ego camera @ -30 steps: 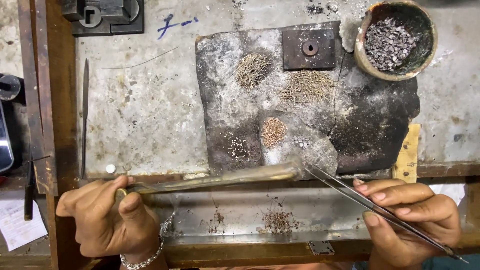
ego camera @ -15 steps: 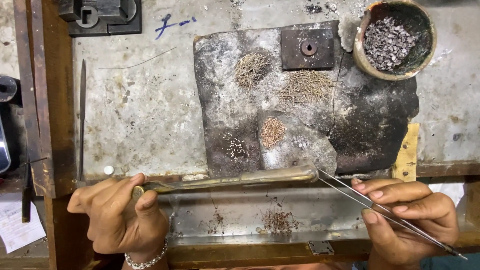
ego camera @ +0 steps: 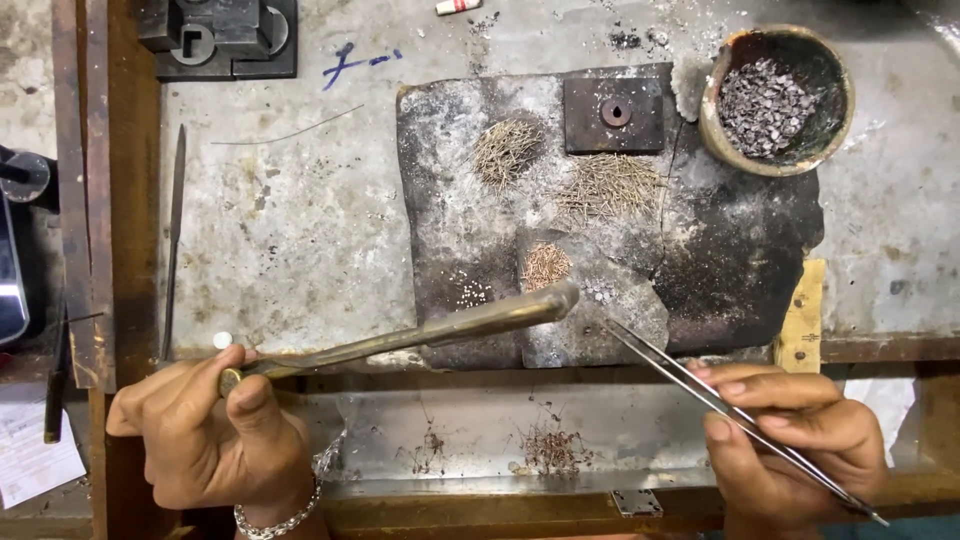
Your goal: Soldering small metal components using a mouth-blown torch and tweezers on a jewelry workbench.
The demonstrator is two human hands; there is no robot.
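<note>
Down at the bench edge, the left hand has its grip clamped on a brass blowpipe, whose tip lies over the dark slab beside tiny beads; the right hand pinches slim tweezers, their points just beside the pipe's end

Charred black slab, brassy blowpipe, silvery tweezers, perhaps coppery wire bits.
</note>
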